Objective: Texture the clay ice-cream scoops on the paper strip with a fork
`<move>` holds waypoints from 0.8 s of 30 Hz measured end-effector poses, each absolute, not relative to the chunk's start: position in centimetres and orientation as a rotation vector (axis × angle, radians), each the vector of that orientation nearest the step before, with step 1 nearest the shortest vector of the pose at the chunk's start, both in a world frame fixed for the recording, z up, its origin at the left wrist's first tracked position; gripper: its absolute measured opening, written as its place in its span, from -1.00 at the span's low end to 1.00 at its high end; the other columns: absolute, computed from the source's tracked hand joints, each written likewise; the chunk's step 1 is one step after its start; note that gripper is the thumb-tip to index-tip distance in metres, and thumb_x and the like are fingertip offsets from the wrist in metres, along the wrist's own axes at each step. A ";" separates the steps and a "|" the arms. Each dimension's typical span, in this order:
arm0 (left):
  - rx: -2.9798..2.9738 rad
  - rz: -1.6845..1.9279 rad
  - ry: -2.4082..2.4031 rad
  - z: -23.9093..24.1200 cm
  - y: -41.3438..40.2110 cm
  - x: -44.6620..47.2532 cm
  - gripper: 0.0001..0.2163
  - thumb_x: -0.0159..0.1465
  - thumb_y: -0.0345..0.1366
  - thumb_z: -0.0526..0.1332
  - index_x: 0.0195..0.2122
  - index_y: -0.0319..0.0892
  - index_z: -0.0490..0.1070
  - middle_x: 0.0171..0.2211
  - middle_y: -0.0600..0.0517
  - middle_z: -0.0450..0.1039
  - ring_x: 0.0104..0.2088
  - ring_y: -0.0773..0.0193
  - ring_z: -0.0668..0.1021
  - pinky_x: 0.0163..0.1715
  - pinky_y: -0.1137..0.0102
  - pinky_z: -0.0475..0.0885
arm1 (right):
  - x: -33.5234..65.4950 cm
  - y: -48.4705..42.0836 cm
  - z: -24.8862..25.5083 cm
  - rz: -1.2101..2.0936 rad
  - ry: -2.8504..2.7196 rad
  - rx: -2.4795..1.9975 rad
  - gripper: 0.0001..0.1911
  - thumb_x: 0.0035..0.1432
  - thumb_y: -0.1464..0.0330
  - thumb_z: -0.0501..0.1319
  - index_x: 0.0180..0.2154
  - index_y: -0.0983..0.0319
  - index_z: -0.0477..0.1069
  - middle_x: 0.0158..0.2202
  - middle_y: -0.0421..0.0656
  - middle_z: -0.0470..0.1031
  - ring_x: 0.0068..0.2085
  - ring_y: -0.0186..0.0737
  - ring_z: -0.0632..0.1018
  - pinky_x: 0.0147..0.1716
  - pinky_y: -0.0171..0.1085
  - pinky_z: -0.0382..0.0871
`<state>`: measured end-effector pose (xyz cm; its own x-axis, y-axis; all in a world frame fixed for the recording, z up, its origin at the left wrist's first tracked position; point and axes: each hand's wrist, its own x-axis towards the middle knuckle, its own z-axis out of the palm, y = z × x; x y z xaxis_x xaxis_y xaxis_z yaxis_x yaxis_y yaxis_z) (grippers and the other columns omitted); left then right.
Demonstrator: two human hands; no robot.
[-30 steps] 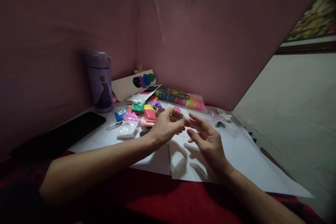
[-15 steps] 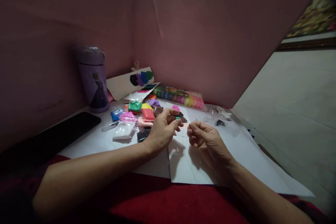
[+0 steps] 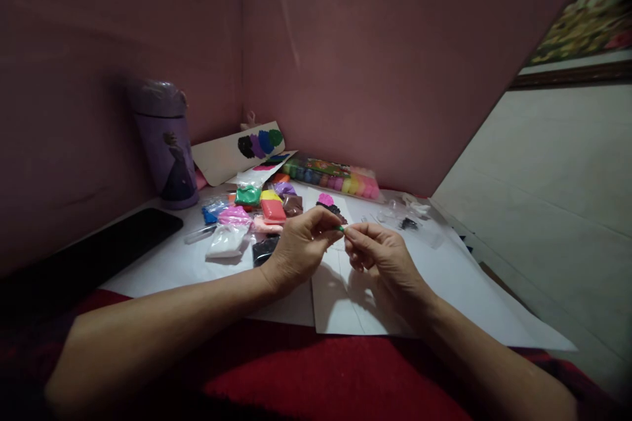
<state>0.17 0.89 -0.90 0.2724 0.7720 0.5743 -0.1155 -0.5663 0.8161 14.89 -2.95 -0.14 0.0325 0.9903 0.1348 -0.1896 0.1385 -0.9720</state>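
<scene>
A small bit of green modelling clay (image 3: 340,228) is pinched between the thumb and finger of my left hand (image 3: 302,245). Closed in a pinch, my right hand (image 3: 382,251) meets it at the clay's right end, fingertips touching it. Both hands hover over a white sheet of paper (image 3: 328,312) marked with a thin drawn line. Behind the fingers, pink clay (image 3: 326,199) and a dark textured clay patch (image 3: 330,210) lie on that paper, partly hidden by my left hand.
Several clay packets, including a red one (image 3: 273,210) and a white one (image 3: 227,241), lie left of my hands. A clay box (image 3: 336,176) sits behind. A purple bottle (image 3: 170,151) and a black phone (image 3: 143,233) are at left; clear plastic (image 3: 395,212) lies right.
My right hand has moved in to my left, and its fingertips now touch the green clay. Before, the hands were slightly apart. The whole view has shifted a little.
</scene>
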 end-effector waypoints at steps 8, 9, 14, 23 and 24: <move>1.834 1.494 0.645 -1.0 1.1 0.0 -0.95 0.14 -0.43 0.22 -0.35 -0.21 0.43 -0.46 0.06 0.44 -0.44 0.39 0.45 -0.44 0.46 0.37 | 14.8 -3.0 -0.1 1.172 -1.109 -0.979 -0.77 -0.06 0.25 0.40 -0.50 0.28 0.46 -0.58 -0.26 0.40 -0.62 -0.47 0.28 -0.66 -0.42 0.09; 1.827 1.517 0.654 -1.0 1.1 0.0 -0.94 0.14 -0.43 0.22 -0.34 -0.21 0.43 -0.45 0.06 0.44 -0.44 0.39 0.45 -0.43 0.46 0.37 | 14.8 -3.0 0.0 1.169 -1.110 -0.979 -0.76 -0.06 0.25 0.40 -0.50 0.28 0.46 -0.58 -0.26 0.40 -0.62 -0.47 0.28 -0.66 -0.42 0.10; 1.966 1.459 0.617 -1.1 1.2 -0.1 -0.97 0.16 -0.43 0.21 -0.39 -0.22 0.43 -0.46 0.05 0.46 -0.44 0.38 0.46 -0.45 0.46 0.36 | 14.9 -3.1 0.0 1.183 -1.152 -0.984 -0.78 -0.04 0.25 0.38 -0.48 0.26 0.46 -0.57 -0.25 0.41 -0.61 -0.45 0.28 -0.65 -0.40 0.09; 1.937 1.606 0.670 -0.7 1.2 -0.2 -0.92 0.15 -0.46 0.21 -0.35 -0.20 0.45 -0.41 0.05 0.48 -0.43 0.40 0.45 -0.40 0.46 0.37 | 15.0 -2.8 0.0 1.156 -1.116 -1.012 -0.78 -0.08 0.26 0.38 -0.49 0.26 0.45 -0.58 -0.25 0.41 -0.61 -0.45 0.28 -0.65 -0.39 0.09; 1.958 1.605 0.669 -0.7 1.1 -0.2 -0.92 0.16 -0.46 0.21 -0.34 -0.19 0.46 -0.40 0.05 0.49 -0.42 0.40 0.45 -0.39 0.46 0.38 | 15.0 -2.9 0.1 1.160 -1.115 -1.009 -0.79 -0.07 0.27 0.38 -0.49 0.26 0.46 -0.58 -0.25 0.41 -0.61 -0.45 0.28 -0.65 -0.39 0.09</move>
